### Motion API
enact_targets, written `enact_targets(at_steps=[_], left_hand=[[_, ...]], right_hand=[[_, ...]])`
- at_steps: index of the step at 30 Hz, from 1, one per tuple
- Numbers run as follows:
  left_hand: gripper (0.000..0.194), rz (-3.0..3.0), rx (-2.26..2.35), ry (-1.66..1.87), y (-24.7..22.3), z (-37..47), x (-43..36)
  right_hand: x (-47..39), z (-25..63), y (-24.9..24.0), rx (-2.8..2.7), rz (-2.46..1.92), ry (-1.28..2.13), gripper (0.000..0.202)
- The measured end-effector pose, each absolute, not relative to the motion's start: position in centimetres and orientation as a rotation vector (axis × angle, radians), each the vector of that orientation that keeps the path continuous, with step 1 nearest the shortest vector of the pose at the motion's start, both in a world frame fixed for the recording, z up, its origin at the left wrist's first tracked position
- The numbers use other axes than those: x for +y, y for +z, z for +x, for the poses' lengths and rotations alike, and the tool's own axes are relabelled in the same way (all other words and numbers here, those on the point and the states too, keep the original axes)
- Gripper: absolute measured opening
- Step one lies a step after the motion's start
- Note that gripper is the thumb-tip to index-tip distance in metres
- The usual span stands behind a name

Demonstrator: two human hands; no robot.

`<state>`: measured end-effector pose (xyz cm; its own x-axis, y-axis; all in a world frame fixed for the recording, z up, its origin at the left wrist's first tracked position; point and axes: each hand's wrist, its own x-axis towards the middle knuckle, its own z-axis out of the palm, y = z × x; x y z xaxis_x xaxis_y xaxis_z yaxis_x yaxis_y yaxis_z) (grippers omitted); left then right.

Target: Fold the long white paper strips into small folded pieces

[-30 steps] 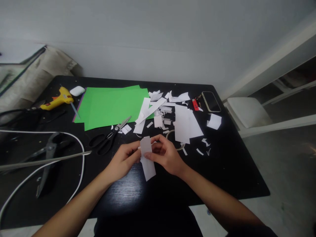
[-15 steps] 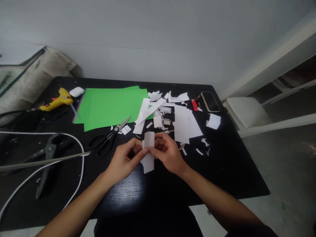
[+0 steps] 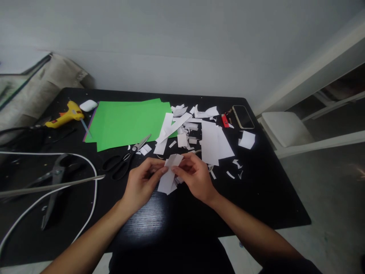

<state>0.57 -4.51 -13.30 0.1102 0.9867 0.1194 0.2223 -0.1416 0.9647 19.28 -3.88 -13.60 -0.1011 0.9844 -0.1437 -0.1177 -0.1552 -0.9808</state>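
Between my two hands is a folded white paper strip (image 3: 167,179), tilted with its top toward the right. My left hand (image 3: 142,180) pinches its left edge, thumb in front and fingers behind. On the other edge my right hand (image 3: 196,176) grips it the same way, thumb pressed on the paper. Other white layers show behind the strip, partly hidden by my fingers. Just left of my left hand lie black-handled scissors (image 3: 125,158), blades pointing away. White paper scraps (image 3: 182,140) lie beyond my hands, and larger white sheets (image 3: 210,144) beyond my right hand.
Green sheets (image 3: 128,123) cover the table's back left. A yellow glue gun (image 3: 67,115) and a white mouse (image 3: 88,105) lie beside them. Large dark shears (image 3: 57,179) and a white cable (image 3: 95,190) are at left. A phone (image 3: 243,117) and red lighter (image 3: 225,121) sit back right.
The paper strip has turned from upright to a slant, its top now leaning right and its lower end to the left. My left hand has shifted slightly left; both hands keep their hold.
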Motion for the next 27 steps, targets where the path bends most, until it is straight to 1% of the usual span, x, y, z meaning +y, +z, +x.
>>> enact_targets(at_steps=[4,7,13,19,27], left_hand=[[0.011,1.503,1.248,1.094,-13.5,0.5,-4.4],[0.014,1.471,1.252,1.064,-13.8,0.4,-4.2],[0.02,1.413,1.194,1.024,-14.1,0.2,-4.2],[0.013,1.422,1.131,1.032,-13.9,0.4,-4.0],[0.019,1.39,1.069,0.982,-13.1,0.5,-4.1]], right_hand=[[-3.9,19.3,-13.8,-1.094,-1.172,1.457,0.039],[-3.9,19.4,-13.8,-1.1,-1.088,1.492,0.041],[-4.1,19.7,-13.0,-1.138,-0.875,1.647,0.031],[-4.1,19.6,-13.2,-1.125,-0.938,1.619,0.042],[-4.0,19.5,-13.0,-1.085,-0.979,1.6,0.042]])
